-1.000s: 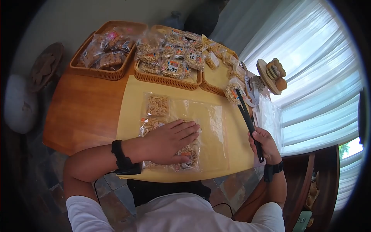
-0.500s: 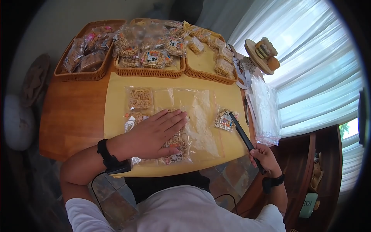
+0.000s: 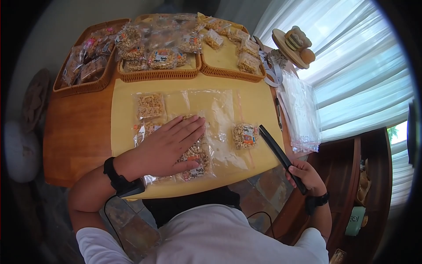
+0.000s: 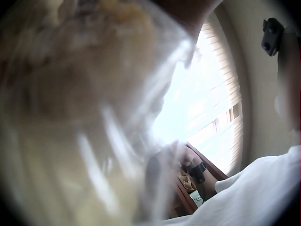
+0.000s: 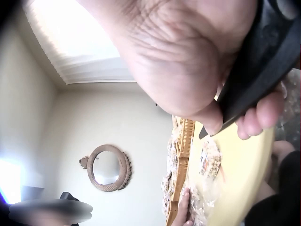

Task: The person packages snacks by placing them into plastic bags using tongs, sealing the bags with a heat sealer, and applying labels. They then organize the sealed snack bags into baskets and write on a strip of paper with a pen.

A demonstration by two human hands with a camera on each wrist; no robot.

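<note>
- In the head view, your left grip lies flat, palm down, thumb apart from the fingers, over snack packs at the left of the clear bag.
- Your left wrist view shows only blurred see-through plastic up close; it cannot tell you how those fingers lie.
- Your right grip is closed round the black tongs; the right wrist view shows your thumb and fingertips against them.
- The loose pack lies on the yellow cover of the desk, right of your left grip, just left of the tongs' tips.
- Only the head view gives you all three baskets at the far side; only the right wrist view shows the round mirror.
</note>
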